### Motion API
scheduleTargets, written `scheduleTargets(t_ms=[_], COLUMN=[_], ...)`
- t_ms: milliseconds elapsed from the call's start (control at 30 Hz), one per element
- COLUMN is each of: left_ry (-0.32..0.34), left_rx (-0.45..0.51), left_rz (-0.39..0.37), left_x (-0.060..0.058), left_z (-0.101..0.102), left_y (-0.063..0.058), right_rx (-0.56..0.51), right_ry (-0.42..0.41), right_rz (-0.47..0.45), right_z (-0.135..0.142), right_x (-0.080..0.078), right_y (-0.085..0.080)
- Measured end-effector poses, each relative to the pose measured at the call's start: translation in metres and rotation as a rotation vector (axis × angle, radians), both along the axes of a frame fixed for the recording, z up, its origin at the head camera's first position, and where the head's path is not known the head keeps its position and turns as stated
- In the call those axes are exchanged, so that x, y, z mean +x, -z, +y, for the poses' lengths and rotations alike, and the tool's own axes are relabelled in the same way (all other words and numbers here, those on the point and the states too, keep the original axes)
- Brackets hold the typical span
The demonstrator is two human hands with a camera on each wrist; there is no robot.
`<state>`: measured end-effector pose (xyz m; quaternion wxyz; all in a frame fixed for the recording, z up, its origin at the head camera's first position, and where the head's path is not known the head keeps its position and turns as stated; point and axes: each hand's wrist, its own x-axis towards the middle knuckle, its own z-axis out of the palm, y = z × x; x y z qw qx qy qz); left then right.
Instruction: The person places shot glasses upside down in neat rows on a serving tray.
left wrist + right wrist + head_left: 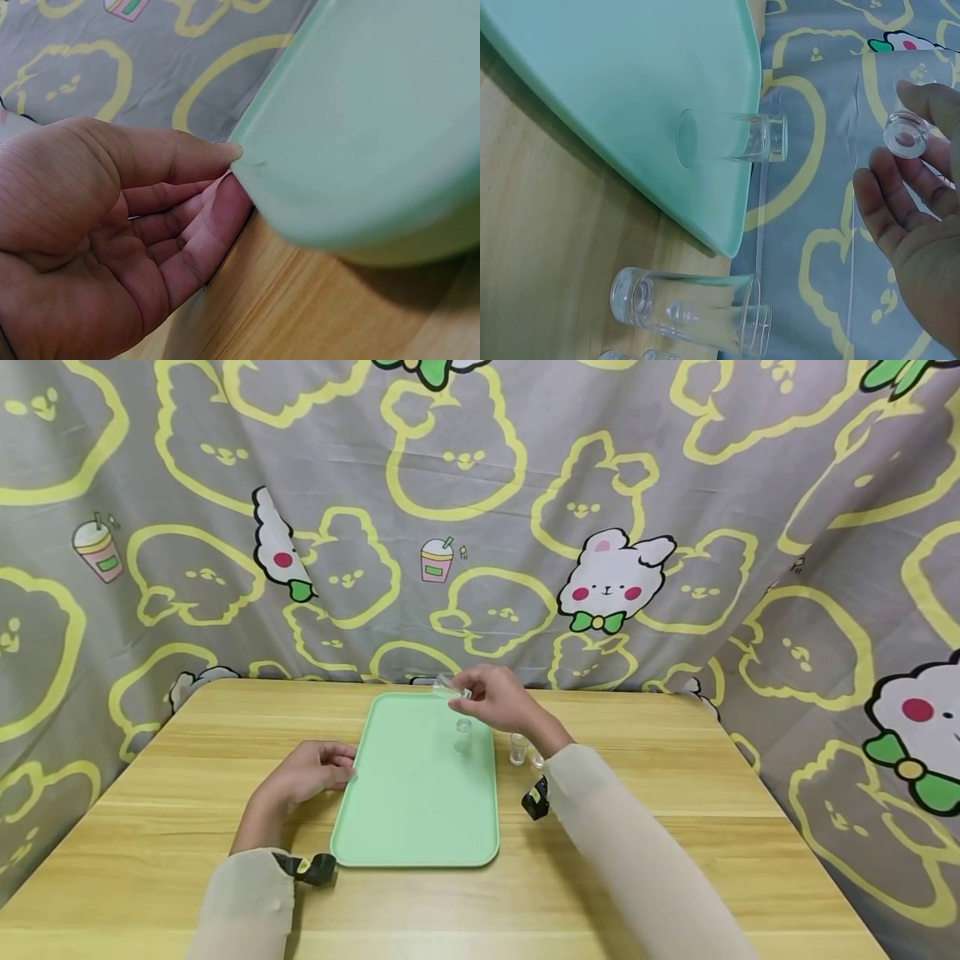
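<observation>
My left hand (313, 770) pinches the left rim of a light green tray (416, 810), the thumb (191, 156) on top of the edge and the fingers beneath. Over the tray's far right part, my right hand (495, 695) holds a small clear glass (446, 687), tilted with its mouth to the left. In the right wrist view the thick base of this glass (906, 136) faces the camera between thumb and fingers. Another clear glass (769, 138) stands upside down on the tray, its thick base up, just below the right hand.
Right of the tray, clear glasses (517, 749) stand upright on the wooden table (637, 843), partly hidden by the right forearm. A patterned grey curtain (495, 552) hangs behind the table. Each wrist wears a black camera mount (318, 869).
</observation>
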<state>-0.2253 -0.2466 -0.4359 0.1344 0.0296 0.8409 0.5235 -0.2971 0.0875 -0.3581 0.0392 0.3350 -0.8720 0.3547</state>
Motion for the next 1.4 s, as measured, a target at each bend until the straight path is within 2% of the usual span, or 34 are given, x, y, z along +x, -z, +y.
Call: scheduleTargets(t_ms=[433,800,1133,1400], left_ry=[-0.001,-0.008,-0.016,-0.006], left_rx=[-0.004,-0.010,-0.008,-0.007], left_rz=[-0.002,-0.011,-0.015,-0.004], left_x=[0.000,0.001,0.002,0.001], left_z=[0.001,0.003,0.003,0.002], left_y=[-0.001,-0.003,-0.003,-0.003], right_rx=[-0.058,-0.064,-0.074,-0.021], right_ry=[0.003,-0.002,0.006,0.016], right_rz=[-0.091,-0.045,-0.110,-0.094], right_z=[-0.013,-0.020,-0.026,-0.028], right_x=[0.002,-0.002,-0.001,-0.005], right_y=[-0.003,0.001,0.005,0.013])
